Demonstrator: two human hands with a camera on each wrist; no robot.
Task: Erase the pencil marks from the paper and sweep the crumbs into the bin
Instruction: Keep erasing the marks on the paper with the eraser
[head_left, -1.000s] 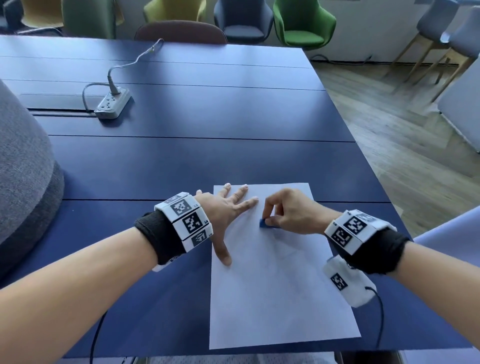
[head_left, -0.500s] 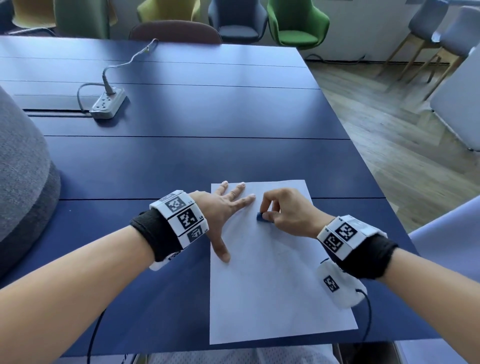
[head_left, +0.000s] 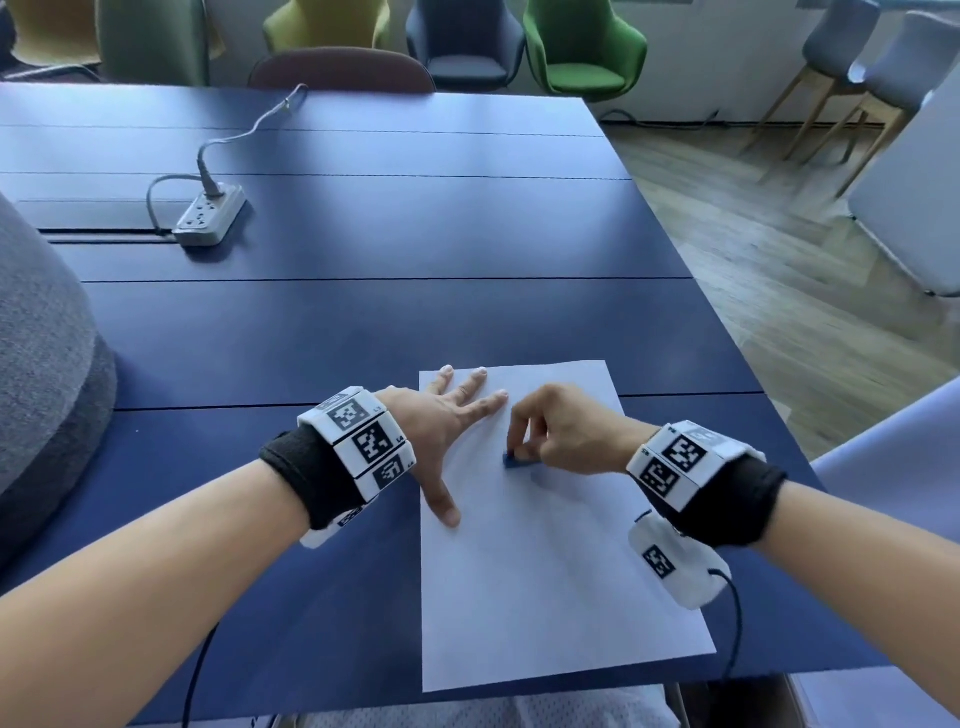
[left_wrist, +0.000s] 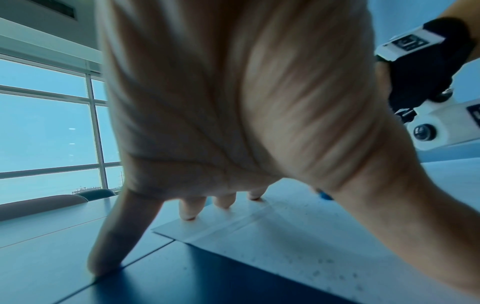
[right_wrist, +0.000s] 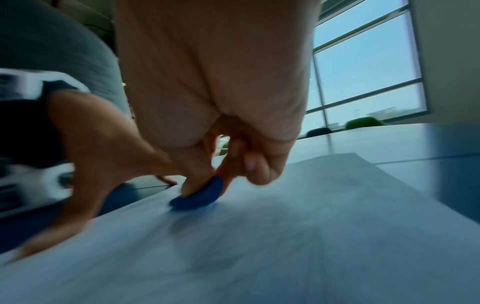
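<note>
A white sheet of paper (head_left: 550, 571) lies at the near edge of the dark blue table (head_left: 363, 322). My left hand (head_left: 452, 415) is spread flat, fingers straight, pressing the sheet's far left corner, thumb on its left edge. My right hand (head_left: 550, 431) pinches a small blue eraser (head_left: 517, 461) between thumb and forefinger and holds it down on the sheet's upper middle. The right wrist view shows the eraser (right_wrist: 198, 197) under the thumb, blurred. Fine dark crumbs (left_wrist: 337, 271) speckle the paper (left_wrist: 298, 236) in the left wrist view. No bin is in view.
A grey power strip (head_left: 210, 215) with its cable sits far left on the table. A grey upholstered shape (head_left: 36, 374) stands at the left edge. Chairs (head_left: 582, 47) line the far side. Wooden floor (head_left: 779, 260) lies to the right.
My right hand has slid the eraser a little toward me and back across the same patch of paper. The left hand has stayed pressed on the corner.
</note>
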